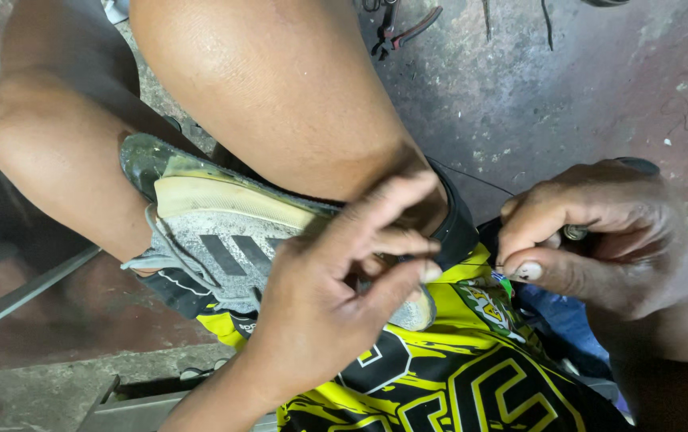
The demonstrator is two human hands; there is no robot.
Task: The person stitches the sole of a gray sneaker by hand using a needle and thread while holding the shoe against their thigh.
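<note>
Fingers [408, 240] of left hand [320, 304] pinched at grey shoe [224, 240].

Above and to the right of the grip, a rough concrete floor [600, 88], stained grey and dull red under soft even light, with red-handled pliers [400, 28] lying at its far edge, and far left of the grip a grey metal frame [32, 280] over a worn concrete slab [40, 384].
</note>
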